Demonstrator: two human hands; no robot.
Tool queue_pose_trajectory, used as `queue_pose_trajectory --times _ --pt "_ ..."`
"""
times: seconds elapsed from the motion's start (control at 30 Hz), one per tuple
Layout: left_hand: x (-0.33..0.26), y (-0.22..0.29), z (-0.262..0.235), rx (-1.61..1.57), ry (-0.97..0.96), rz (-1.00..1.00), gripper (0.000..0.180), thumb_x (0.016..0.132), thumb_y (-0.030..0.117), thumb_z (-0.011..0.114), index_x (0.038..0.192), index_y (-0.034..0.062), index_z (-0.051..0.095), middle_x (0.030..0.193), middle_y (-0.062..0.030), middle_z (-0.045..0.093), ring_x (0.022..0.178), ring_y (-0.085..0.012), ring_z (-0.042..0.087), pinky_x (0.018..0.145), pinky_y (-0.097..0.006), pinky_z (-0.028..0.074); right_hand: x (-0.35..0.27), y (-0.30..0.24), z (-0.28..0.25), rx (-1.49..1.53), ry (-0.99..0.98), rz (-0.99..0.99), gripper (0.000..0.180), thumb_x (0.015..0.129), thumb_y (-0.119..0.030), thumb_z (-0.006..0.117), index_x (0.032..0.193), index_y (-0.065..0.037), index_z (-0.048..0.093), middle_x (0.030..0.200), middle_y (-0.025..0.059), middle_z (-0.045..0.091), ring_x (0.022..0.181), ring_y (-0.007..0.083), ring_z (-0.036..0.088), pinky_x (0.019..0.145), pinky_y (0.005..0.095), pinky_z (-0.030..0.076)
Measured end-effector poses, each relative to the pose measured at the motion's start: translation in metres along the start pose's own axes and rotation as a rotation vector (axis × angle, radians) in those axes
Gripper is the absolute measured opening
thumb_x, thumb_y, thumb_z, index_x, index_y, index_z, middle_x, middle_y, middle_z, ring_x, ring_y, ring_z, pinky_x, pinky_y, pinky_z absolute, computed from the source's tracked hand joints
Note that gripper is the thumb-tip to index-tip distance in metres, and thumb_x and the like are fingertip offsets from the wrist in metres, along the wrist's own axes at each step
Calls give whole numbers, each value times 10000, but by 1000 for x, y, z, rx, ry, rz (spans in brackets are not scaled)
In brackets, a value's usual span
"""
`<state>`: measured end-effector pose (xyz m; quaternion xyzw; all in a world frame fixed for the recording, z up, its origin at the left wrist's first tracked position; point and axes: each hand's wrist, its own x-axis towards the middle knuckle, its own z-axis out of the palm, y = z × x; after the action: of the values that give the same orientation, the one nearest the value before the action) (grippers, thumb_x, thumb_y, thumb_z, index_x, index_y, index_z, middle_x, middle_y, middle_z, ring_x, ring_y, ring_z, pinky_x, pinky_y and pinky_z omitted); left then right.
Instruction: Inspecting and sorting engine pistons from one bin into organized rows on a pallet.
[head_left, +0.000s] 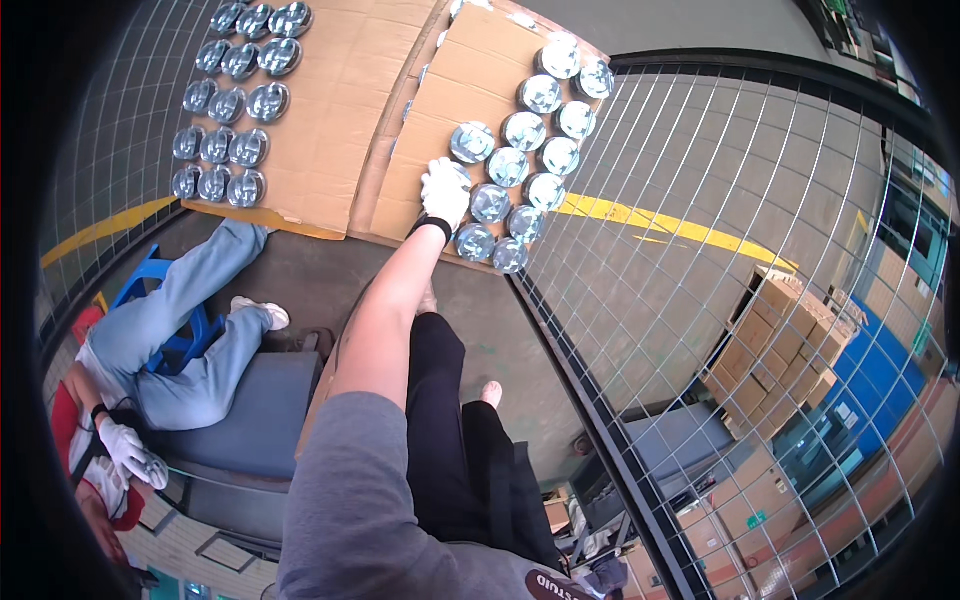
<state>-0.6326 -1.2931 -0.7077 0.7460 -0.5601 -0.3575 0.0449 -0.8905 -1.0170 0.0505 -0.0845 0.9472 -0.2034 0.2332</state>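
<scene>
My left hand (445,192), in a white glove with a black band at the wrist, reaches out over the cardboard sheet. Its fingers curl round a shiny round metal part (458,172), most of it hidden under the glove. Beside the hand, several like silver parts stand in rows, among them a neighbouring part (490,203) to its right and another (472,142) just beyond it. Whether the gripped part touches the cardboard (455,95) cannot be made out. My right hand is outside the picture.
More silver parts (227,105) stand in rows on the left cardboard sheet (320,110). A wire-mesh fence (690,200) runs along the right. At the left sits a co-worker, whose white-gloved hand (122,445) holds a similar part. Stacked cartons (770,345) stand beyond the mesh.
</scene>
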Motion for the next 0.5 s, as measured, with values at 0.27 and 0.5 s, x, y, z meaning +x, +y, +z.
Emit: queue_pose_trajectory --times 0.27,0.5 --pt "-50 13 -55 101 -125 -64 886 805 344 678 1505 41 228 1540 -174 250 1365 -430 323 1093 -589 312 -18 -21 22 189 -51 -17 707 938 -408 609 1507 -133 293 1362 242 468 1139 336 571 996 476 471" --pt "-249 -72 -92 307 -201 -66 350 899 182 447 1136 -10 618 1110 -167 631 1037 -288 569 971 -404 366 -25 -31 -1 455 -311 -114 728 930 -427 620 1515 -156 284 1377 246 454 1132 336 576 995 475 472"
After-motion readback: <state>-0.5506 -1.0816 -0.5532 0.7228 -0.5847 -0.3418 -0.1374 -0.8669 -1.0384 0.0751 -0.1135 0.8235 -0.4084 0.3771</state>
